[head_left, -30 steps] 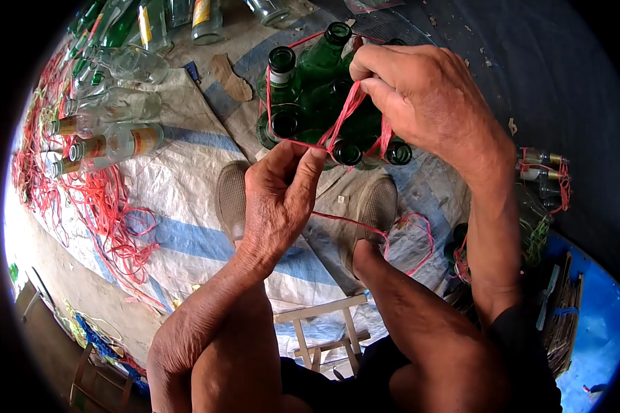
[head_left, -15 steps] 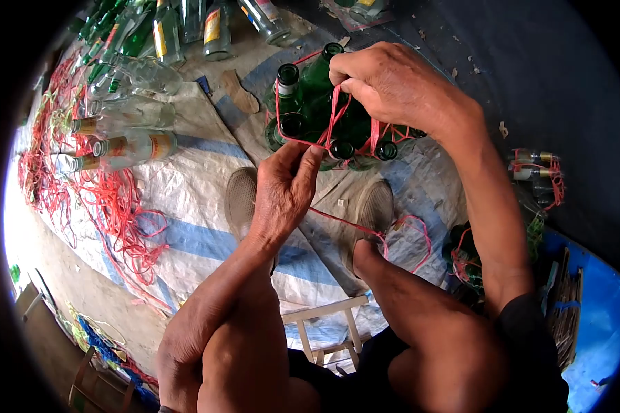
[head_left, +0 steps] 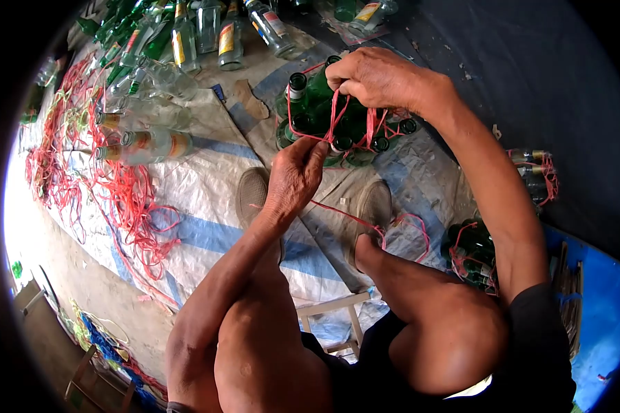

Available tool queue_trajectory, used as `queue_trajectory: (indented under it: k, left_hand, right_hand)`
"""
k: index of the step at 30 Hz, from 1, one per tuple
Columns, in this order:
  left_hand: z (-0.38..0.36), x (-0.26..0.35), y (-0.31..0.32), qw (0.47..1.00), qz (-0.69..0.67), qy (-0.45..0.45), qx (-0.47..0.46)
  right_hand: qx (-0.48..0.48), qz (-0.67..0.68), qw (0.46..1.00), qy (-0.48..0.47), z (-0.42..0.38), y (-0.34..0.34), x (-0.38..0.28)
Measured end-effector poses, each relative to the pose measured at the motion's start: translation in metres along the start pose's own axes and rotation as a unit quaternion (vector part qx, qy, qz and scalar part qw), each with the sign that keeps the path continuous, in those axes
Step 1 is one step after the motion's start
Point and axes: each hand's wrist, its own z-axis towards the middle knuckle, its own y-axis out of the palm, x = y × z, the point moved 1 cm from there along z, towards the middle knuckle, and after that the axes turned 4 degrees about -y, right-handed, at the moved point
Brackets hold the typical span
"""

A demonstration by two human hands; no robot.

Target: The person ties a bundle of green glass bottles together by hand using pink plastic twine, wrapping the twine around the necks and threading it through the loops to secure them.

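Observation:
A cluster of upright green glass bottles (head_left: 318, 89) stands in front of my feet, with pink plastic string (head_left: 335, 113) running round and between the necks. My left hand (head_left: 297, 172) is closed at the near side of the cluster, thumb and fingers pinching the string beside a bottle mouth. Over the far right of the cluster, my right hand (head_left: 382, 77) is closed on a raised loop of the same string and covers part of the bottles. A loose tail of string trails below my left hand, past my right shoe (head_left: 374, 204).
Clear bottles (head_left: 148, 146) lie at the left beside a heap of pink string (head_left: 134, 220). More bottles (head_left: 231, 45) lie at the back. Tied bottle bundles (head_left: 472, 255) lie to the right, near a blue container (head_left: 603, 310). A striped woven sheet (head_left: 207, 237) covers the floor.
The view has shifted slightly, so the scene sits a little lower and the left-side items farther right. Both hands keep their hold on the string at the bottles.

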Motion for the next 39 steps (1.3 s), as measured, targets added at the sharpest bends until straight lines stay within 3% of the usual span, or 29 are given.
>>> queue_trajectory:
  k: [14,20,32,35,39]
  left_hand:
    - [0.002,0.001,-0.002,0.999,-0.034,-0.008,-0.004]
    - [0.003,0.001,0.001,0.999,-0.029,-0.011,-0.011]
    - [0.005,-0.003,0.0,0.999,-0.025,-0.009,-0.024]
    - [-0.001,0.003,-0.01,0.999,0.01,-0.031,-0.03]
    - [-0.004,0.005,-0.017,0.999,-0.001,-0.052,-0.015]
  right_hand:
    - [-0.039,0.049,0.998,-0.009,0.008,0.006,0.019]
    - [-0.117,0.177,0.972,0.103,0.013,-0.002,0.009]
    - [-0.124,0.087,0.983,0.107,0.022,-0.002,-0.003]
    - [-0.131,0.118,0.968,0.18,0.02,-0.005,-0.007]
    - [-0.093,0.155,0.968,0.175,0.013,0.016,0.013]
